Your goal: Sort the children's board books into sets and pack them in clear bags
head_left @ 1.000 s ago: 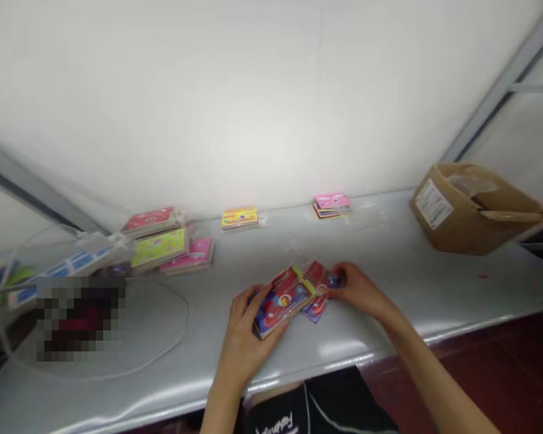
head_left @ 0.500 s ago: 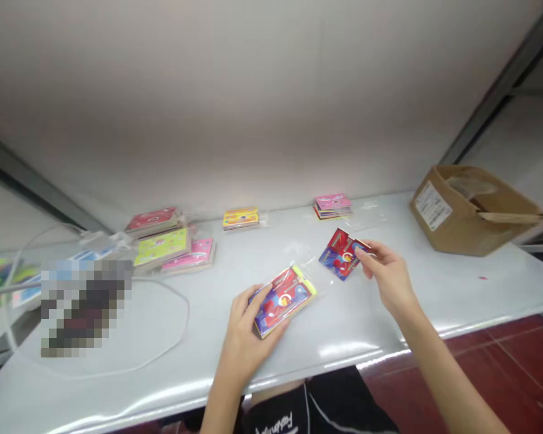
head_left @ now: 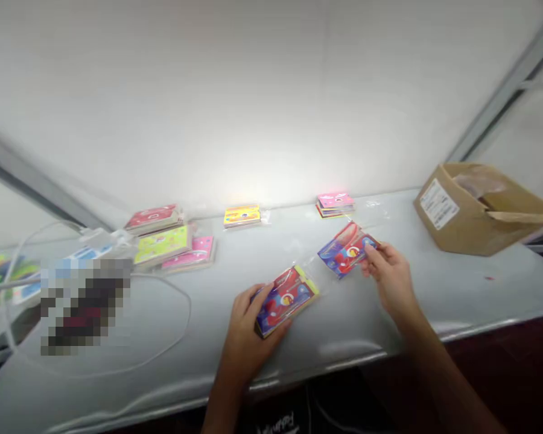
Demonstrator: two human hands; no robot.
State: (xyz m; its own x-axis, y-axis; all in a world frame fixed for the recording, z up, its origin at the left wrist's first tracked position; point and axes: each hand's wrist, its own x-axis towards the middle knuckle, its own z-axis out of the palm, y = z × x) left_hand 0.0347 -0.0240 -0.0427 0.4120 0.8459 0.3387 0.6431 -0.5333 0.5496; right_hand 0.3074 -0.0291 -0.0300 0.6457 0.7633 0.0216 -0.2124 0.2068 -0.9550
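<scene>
My left hand [head_left: 253,328] is closed around a stack of red-and-blue printed cards [head_left: 286,300] in a clear plastic bag, resting on the table. The bag's clear end points toward the upper right. In my right hand [head_left: 388,271] is a red-and-blue printed card [head_left: 346,250], pinched at its right edge between thumb and fingers. It is held a little right of the bagged stack and apart from the cards in it. Whether it is one card or a few together, I cannot tell.
Bagged card stacks in red [head_left: 154,218], lime [head_left: 163,246] and pink [head_left: 194,252] lie at the left. Along the wall sit a yellow stack [head_left: 242,215] and another pink-topped stack [head_left: 335,202]. An open cardboard box [head_left: 468,226] stands right. A white cable [head_left: 187,325] loops at left.
The card in my right hand has tilted and spread slightly in view, with the hand shifting a little right. My left hand keeps its hold on the bagged stack. The picture's brightness has changed.
</scene>
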